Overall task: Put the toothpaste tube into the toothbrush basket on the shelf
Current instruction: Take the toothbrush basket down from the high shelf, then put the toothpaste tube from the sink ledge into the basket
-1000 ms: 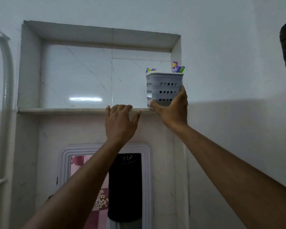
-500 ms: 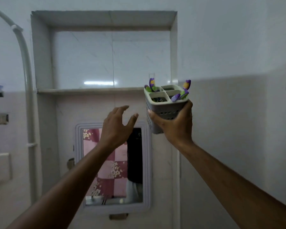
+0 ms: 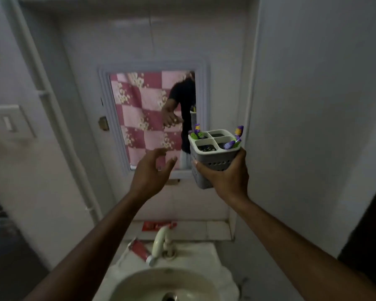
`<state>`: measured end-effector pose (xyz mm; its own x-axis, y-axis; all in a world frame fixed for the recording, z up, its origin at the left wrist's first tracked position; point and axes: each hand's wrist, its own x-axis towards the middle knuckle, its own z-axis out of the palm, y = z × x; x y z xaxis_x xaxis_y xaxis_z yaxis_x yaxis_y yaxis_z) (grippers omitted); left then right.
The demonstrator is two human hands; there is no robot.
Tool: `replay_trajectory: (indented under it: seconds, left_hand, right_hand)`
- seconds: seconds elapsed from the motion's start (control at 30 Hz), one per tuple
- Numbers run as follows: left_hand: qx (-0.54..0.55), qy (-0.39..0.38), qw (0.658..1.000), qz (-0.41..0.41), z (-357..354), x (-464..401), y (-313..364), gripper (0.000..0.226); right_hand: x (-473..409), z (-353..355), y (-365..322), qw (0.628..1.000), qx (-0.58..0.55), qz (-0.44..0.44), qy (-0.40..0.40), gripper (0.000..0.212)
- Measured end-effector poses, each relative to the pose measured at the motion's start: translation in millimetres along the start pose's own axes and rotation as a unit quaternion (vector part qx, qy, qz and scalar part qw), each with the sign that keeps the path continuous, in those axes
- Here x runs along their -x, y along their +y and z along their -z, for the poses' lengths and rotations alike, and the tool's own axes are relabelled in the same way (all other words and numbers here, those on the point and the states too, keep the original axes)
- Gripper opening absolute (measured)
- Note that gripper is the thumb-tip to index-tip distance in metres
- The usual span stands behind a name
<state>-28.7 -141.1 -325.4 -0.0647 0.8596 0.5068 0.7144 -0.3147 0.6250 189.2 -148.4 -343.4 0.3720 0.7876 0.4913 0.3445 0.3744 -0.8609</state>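
The right hand (image 3: 226, 174) is wrapped around the lower half of the basket (image 3: 214, 157), thumb on the near wall and fingers round the far side, holding it upright in front of the wall. It is a pale plastic box with holes in the sides and four square compartments on top. Toothbrushes (image 3: 197, 131) poke out of the compartment at 10 o'clock, and more lean out at 3 o'clock. The two other compartments look free.

The left hand (image 3: 151, 170) hangs open at 9 o'clock from the basket, fingers spread and lightly curled, gripping nothing.

Down at 6 o'clock sits the sink (image 3: 139, 279), with the tap (image 3: 162, 241) rising at its back edge. The toothpaste tube (image 3: 141, 252) lies flat on the rim just at 9 o'clock of the tap, red body, pale cap pointing toward the tap's base. A red carton (image 3: 159, 225) rests on the ledge behind, at 12 o'clock from the tap.

My read on the tube: light, soft-walled, probably a little slick on a wet rim. Squeeze the middle hard and it will buckle or ooze, so the stiffer shoulder near the cap, or the crimped tail, is the better pinch. It is close against the tap, so fingers should come in from the 9 o'clock side. Then it likely goes in upright into one of the free compartments.
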Motion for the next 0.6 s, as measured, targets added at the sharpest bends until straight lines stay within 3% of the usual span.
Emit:
replay_trajectory:
  seconds: [0.2, 0.37, 0.5, 0.6]
  left_hand:
    - [0.045, -0.058, 0.994, 0.083, -36, 47, -99, 0.037]
    - [0.018, -0.172, 0.969, 0.179, -51, 81, -212, 0.021]
    - [-0.061, -0.268, 0.943, 0.186, -75, 105, -282, 0.016]
    - [-0.109, -0.353, 0.918, 0.147, -94, 112, -318, 0.027]
  right_hand:
    - [58, -28, 66, 0.993, 0.068, -0.083, -0.039, 0.105]
    - [111, -55, 123, 0.977, 0.107, -0.172, -0.066, 0.106]
    - [142, -76, 166, 0.966, 0.112, -0.222, -0.07, 0.11]
    - [156, -91, 190, 0.958, 0.126, -0.246, -0.08, 0.117]
